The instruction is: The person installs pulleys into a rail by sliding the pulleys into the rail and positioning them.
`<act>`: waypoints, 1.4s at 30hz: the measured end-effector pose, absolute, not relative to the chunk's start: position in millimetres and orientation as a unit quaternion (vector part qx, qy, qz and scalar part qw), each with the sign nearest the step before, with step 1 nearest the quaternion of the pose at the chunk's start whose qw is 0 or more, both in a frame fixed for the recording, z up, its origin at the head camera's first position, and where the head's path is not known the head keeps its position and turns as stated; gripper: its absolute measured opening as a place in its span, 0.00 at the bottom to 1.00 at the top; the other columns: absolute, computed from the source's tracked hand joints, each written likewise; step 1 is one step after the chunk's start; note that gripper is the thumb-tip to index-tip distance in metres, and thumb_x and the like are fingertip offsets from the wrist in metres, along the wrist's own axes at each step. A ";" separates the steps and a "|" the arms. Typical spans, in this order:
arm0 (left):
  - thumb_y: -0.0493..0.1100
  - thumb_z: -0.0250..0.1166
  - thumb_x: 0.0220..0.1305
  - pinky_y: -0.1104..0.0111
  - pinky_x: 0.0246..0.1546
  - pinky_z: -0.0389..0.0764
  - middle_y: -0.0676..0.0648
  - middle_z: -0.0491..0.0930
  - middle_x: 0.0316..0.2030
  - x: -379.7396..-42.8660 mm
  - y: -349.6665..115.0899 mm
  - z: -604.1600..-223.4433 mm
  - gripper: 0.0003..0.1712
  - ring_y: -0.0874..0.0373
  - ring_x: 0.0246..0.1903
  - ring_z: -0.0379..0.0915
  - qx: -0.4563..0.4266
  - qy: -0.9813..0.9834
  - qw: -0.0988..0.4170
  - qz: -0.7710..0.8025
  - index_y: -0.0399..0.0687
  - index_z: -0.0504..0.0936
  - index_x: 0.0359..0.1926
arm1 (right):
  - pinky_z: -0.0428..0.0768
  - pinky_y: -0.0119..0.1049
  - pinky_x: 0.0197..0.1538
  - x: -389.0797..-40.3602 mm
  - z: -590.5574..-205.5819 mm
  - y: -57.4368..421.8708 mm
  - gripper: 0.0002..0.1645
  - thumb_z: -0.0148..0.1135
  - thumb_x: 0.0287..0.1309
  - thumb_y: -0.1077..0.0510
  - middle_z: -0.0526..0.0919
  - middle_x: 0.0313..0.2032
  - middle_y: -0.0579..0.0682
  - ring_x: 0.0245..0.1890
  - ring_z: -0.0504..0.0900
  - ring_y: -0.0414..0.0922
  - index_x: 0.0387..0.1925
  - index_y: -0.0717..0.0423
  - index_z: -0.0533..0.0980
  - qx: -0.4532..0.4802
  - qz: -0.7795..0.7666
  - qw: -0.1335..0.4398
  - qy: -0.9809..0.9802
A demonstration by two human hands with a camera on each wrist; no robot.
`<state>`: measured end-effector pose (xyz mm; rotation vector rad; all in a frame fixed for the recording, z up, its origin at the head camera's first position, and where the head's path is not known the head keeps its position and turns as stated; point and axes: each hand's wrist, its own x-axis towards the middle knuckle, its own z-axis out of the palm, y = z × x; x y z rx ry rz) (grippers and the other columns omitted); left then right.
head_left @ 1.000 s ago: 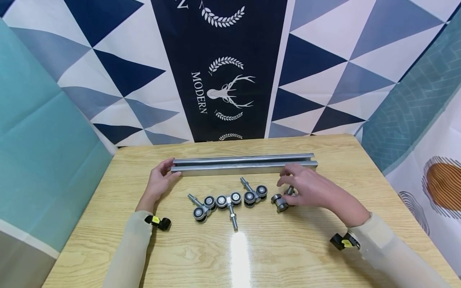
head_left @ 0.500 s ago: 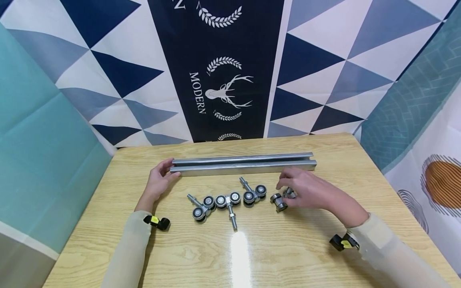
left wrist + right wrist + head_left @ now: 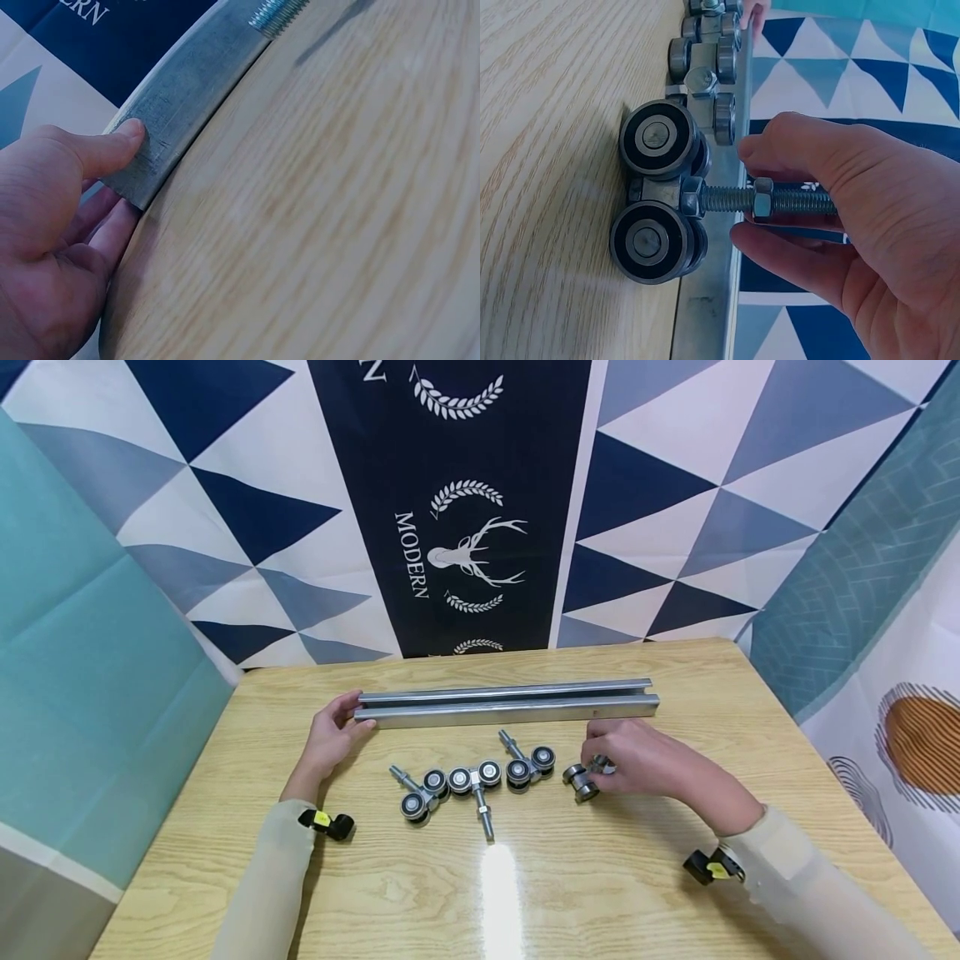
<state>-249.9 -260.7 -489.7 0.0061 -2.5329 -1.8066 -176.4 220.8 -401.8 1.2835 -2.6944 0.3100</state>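
A slotted steel channel rail (image 3: 495, 717) lies lengthwise across the table. My left hand (image 3: 332, 732) grips its left end, thumb on the front face and fingers behind the end, as the left wrist view shows. On the near side of the rail, my right hand (image 3: 637, 758) has thumb and fingers around the threaded bolt (image 3: 727, 199) of a roller trolley (image 3: 581, 783). That trolley stands on its wheels (image 3: 654, 139), bolt pointing up; a nut sits partway along the bolt. In the head view my right hand partly hides it.
Three more roller trolleys lie in a row before the rail: a left one (image 3: 413, 806), a middle one (image 3: 460, 780) with its bolt toward me, and a right one (image 3: 518, 773). The wooden table (image 3: 390, 893) ends at a patterned cloth backdrop (image 3: 480, 560).
The fingers of my right hand have drawn together around the trolley's bolt and lowered slightly. My left hand stays at the rail's end, and the other trolleys keep their places.
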 end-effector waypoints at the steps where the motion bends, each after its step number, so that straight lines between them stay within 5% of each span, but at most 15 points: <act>1: 0.35 0.70 0.62 0.62 0.69 0.70 0.38 0.73 0.63 -249.8 -260.7 -489.6 0.38 0.49 0.62 0.69 0.003 -0.813 0.015 -0.582 0.42 0.67 0.71 | 0.79 0.29 0.24 -176.4 -401.6 220.6 0.05 0.75 0.45 0.57 0.79 0.29 0.42 0.23 0.74 0.33 0.25 0.46 0.84 0.425 0.103 0.068 -0.897; 7: 0.34 0.70 0.62 0.51 0.74 0.64 0.36 0.71 0.65 -249.1 -260.2 -489.0 0.38 0.45 0.64 0.67 0.005 -0.806 0.017 -0.591 0.41 0.67 0.71 | 0.77 0.28 0.24 -175.9 -400.6 219.3 0.05 0.73 0.45 0.60 0.79 0.29 0.42 0.23 0.72 0.33 0.24 0.46 0.84 0.417 0.098 0.058 -0.902; 42: 0.35 0.70 0.62 0.51 0.75 0.62 0.36 0.71 0.66 -251.0 -261.9 -492.0 0.38 0.45 0.63 0.67 -0.001 -0.806 0.020 -0.591 0.41 0.67 0.71 | 0.70 0.26 0.21 -177.0 -394.4 214.2 0.15 0.70 0.36 0.66 0.74 0.23 0.41 0.19 0.67 0.33 0.16 0.43 0.74 0.401 0.079 0.039 -0.912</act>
